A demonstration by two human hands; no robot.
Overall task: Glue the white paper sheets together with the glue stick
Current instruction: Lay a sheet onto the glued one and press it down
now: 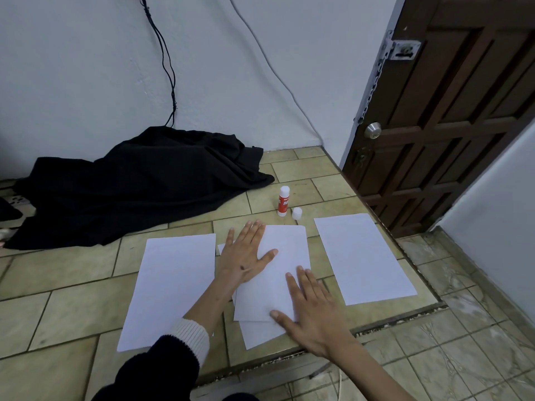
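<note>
Head view: both hands (pixel 246 253) flat on paper sheets (pixel 275 273), tiled floor (pixel 72 308).

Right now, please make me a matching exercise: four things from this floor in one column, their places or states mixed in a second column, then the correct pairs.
Things:
1. glue stick
2. cap
3. top sheet
4. black cloth

Places or states:
A. heaped by the wall
B. pressed flat under both hands, left hand and right hand
C. standing upright, uncapped
D. off, beside the stick

Pairs: 1-C, 2-D, 3-B, 4-A
</note>
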